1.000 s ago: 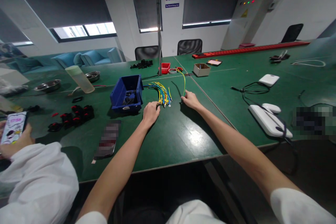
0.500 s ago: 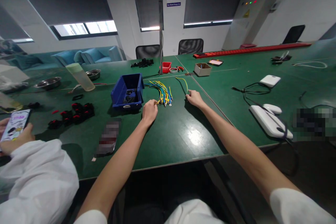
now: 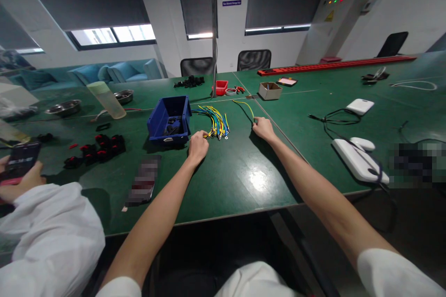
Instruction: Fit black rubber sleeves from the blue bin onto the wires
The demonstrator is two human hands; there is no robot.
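Observation:
My right hand (image 3: pixel 264 129) is closed on a yellow-green wire (image 3: pixel 248 106), which curves up and left from the fingertips. My left hand (image 3: pixel 198 146) rests with pinched fingers at the near left edge of a bundle of wires (image 3: pixel 216 119). The bundle holds yellow, blue and green wires with metal ring terminals on the near ends. Whether a wire end is between my left fingers is too small to make out. Beside that hand, on its far left, stands a blue bin (image 3: pixel 169 137) with dark parts inside.
At left lie black-and-red parts (image 3: pixel 101 150) and a phone (image 3: pixel 144 180). A bottle (image 3: pixel 107 101) leans near metal bowls. Another person's hands hold a phone (image 3: pixel 21 160). A small box (image 3: pixel 269 91) and a red tray (image 3: pixel 220 87) stand farther back; white devices (image 3: pixel 357 160) with cables lie right.
My right hand has shifted slightly right with the wire, which is now straighter. My left hand has hardly moved. The other person's phone screen has turned dark.

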